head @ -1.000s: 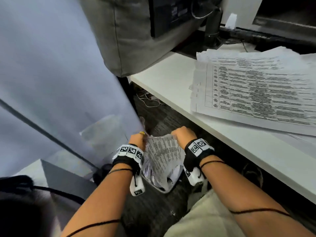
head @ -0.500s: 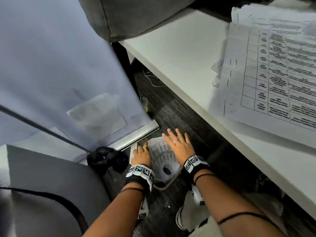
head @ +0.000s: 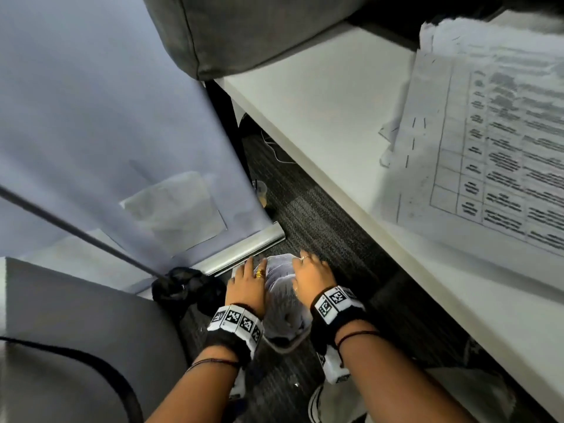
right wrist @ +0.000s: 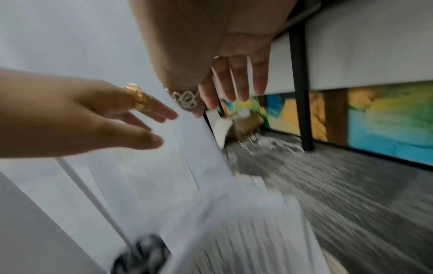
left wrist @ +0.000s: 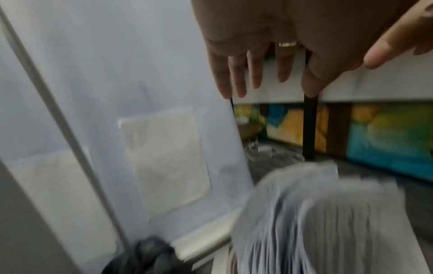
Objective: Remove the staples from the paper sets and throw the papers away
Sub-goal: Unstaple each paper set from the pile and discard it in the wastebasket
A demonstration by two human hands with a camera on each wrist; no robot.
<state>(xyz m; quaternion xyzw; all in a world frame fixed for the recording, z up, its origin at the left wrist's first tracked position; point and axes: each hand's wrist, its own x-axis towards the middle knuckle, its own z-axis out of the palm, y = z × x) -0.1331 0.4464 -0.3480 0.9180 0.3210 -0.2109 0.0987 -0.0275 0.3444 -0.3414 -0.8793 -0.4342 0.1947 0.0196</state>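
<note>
Both hands down low by the floor, under the desk edge: left hand (head: 245, 285) and right hand (head: 311, 277) sit on either side of a curled bundle of printed papers (head: 280, 288), fingers straight and spread rather than gripping. Wrist views agree; left hand's fingers (left wrist: 241, 74) are extended, right hand's fingers (right wrist: 236, 77) likewise, nothing pinched between them. Whether the palms are pressing the sheets down or only just above them, cannot tell for certain from the blur. The bundle stands in a small pale bin (head: 285, 343) on the dark carpet (head: 320, 221), sheets sticking up well above its rim, beside the metal foot of a grey partition (head: 91, 117). A black knotted bag (head: 183, 288) lies just left of the bin. Judgement on progress: this set looks to be in the disposal step, papers in the bin and probably being pushed down to fit. No staple or staple remover visible near the hands, so cannot confirm the staples came out. Work remains: up on the desk (head: 305, 102) a thick stack of printed tables (head: 494, 132) still lies, edges ragged, apparently more sets waiting. Task looks partway done, with a good share left.
</note>
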